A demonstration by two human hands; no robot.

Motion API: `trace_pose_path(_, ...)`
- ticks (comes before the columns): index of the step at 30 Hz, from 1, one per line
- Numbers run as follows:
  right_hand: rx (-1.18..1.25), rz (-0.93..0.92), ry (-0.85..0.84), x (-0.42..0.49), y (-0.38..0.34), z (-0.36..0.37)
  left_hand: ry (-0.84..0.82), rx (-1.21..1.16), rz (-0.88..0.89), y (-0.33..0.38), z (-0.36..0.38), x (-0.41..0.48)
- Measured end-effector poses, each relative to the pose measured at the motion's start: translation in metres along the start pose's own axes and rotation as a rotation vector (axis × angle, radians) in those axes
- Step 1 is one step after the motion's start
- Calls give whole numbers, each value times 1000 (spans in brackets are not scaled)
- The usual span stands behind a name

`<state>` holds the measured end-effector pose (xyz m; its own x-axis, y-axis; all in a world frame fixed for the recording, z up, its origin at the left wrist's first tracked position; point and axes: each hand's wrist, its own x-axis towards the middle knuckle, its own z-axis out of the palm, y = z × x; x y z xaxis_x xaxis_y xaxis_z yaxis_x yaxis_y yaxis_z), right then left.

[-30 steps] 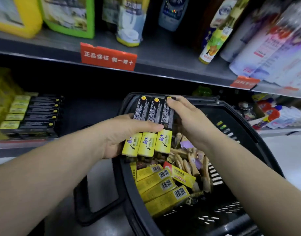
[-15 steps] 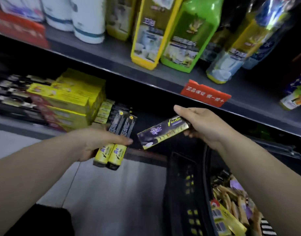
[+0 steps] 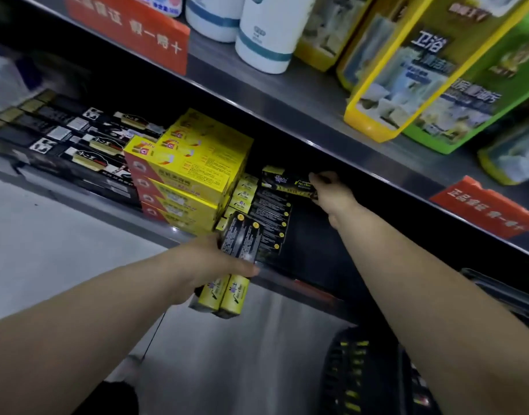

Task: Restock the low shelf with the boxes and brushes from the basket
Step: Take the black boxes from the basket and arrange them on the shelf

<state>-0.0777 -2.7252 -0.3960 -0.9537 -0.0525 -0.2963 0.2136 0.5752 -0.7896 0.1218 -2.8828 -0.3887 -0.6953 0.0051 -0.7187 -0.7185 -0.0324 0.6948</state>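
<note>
Black-and-yellow cardboard, item one: single slim box (image 3: 288, 184), pinched at its near end by my right hand (image 3: 332, 193), fingers closed on it. It is held flat and lengthwise above the stack of like boxes (image 3: 264, 211) already on the low shelf (image 3: 155, 232), presumably so it can be laid on top in the same orientation, labels matching.

Item two: pair of identical boxes (image 3: 234, 265), clamped side by side in my left hand (image 3: 209, 265), thumb across their faces. They hang just in front of the shelf edge, yellow ends down and black ends up. I judge this a waiting grip: stock kept close to the stack so that the right hand can take one at a time.

Item three: yellow cartons (image 3: 191, 172), stacked directly left of the slim-box pile, touching or nearly touching it. They wall in the slot, which likely explains the approach from the right.

Item four: basket (image 3: 362, 375), dark, at lower right beside my right forearm, contents not visible from here. Brushes: none discernible.

Item five: flat dark packs (image 3: 86, 139), far left of the same shelf, well apart from both hands.
</note>
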Motion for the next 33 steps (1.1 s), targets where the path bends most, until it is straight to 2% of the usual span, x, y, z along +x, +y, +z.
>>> trace_pose_path(5,-165,-33,9,31,11,31,-9,-25,26,7,10,14)
trace_pose_path(11,-212,-63,-84,48,34,52,-17,-28,43,14,14,30)
trace_pose_path(16,-261,-32,-201,47,44,56,-44,-121,46,15,14,35)
trace_pose_path(18,-394,-40,-283,45,36,51,-50,-149,42,16,14,36)
trace_pose_path(19,-541,-81,-330,42,29,47,-53,-158,35,17,15,36)
trace_pose_path(21,-817,-237,-415,30,9,34,-60,-178,14,18,14,37)
trace_pose_path(22,-848,-317,-503,21,-2,27,-66,-189,4,18,14,37)
trace_pose_path(23,-794,-353,-644,10,-11,18,-74,-198,-4,18,13,37)
trace_pose_path(25,-562,-266,-990,-15,-25,1,-103,-211,-9,20,13,36)
trace_pose_path(26,-440,-201,-1109,-26,-28,-5,-120,-215,-9,21,13,35)
trace_pose_path(27,-342,-160,-1159,-36,-28,-10,-131,-214,-5,23,13,34)
trace_pose_path(29,-250,-158,-1093,-48,-27,-16,-135,-189,14,25,13,32)
trace_pose_path(33,-279,-222,-889,-49,-22,-25,-62,-121,29,28,16,28)
